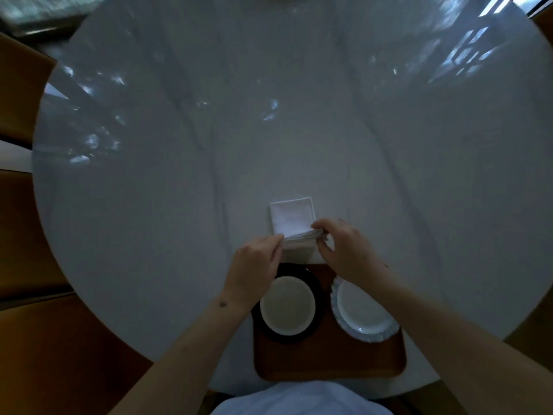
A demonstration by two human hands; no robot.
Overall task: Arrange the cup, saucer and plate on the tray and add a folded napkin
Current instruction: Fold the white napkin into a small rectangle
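Nearest us: brown wooden tray (329, 363) bearing white cup (288, 305) on dark round saucer (318, 298), beside white fluted plate (363, 316). Beyond: our left hand (257, 259) and right hand (344, 244) each pinch the white paper napkin (291, 218), lifting its near edge off the grey marble table (269, 115), apparently to fold it.
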